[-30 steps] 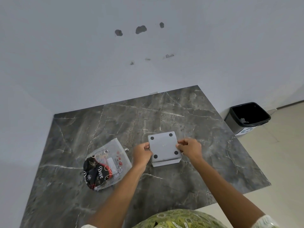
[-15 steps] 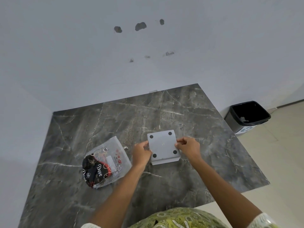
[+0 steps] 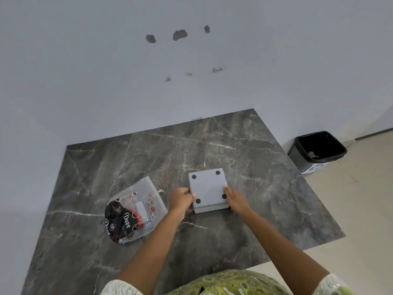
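Note:
A flat grey square box (image 3: 207,187) with four round black feet facing up lies on the dark marble table (image 3: 265,188). My left hand (image 3: 180,200) grips its left edge with curled fingers. At the box's right edge my right hand (image 3: 235,200) holds on, with fingertips reaching onto the top face near one black foot. The right hand is slightly blurred.
A clear plastic bag (image 3: 136,209) holding a black and red pouch and small items lies left of my left hand. A black waste bin (image 3: 319,151) stands on the floor past the table's right edge. White walls border the table at the back and left.
Both hands have stayed at the box's sides. My right hand's fingers have shifted onto the top face of the box. The box has barely moved.

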